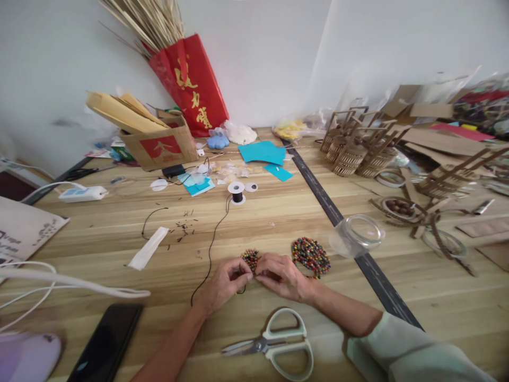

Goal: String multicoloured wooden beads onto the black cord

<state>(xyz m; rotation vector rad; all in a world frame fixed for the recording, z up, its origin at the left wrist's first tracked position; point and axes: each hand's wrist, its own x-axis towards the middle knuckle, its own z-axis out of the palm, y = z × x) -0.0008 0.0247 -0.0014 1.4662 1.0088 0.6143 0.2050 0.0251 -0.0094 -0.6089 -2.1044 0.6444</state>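
Observation:
My left hand (pixel 226 285) is closed, thumb and forefinger pinched together at the near side of a small cluster of colourful beads (pixel 250 258). A black cord (pixel 212 246) runs from a white-rimmed spool (pixel 237 193) down to that hand and passes beneath it; a short dark loop shows below its fingertips. My right hand (pixel 283 277) is pinched too, its fingertips almost touching the left ones. What lies between its fingers is too small and hidden to make out. To its right lies a larger pile of multicoloured beads (pixel 310 257). Scissors (pixel 265 345) with pale handles rest nearer me.
A clear plastic jar (pixel 360 236) lies beyond the bead pile. At left are a black phone (pixel 107 342), white cables (pixel 99 286), a white paper strip (pixel 148 248) and cord snippets (pixel 186 225). Small woven baskets (pixel 350 154) stand back right; a red bag (pixel 194 87) leans at the wall.

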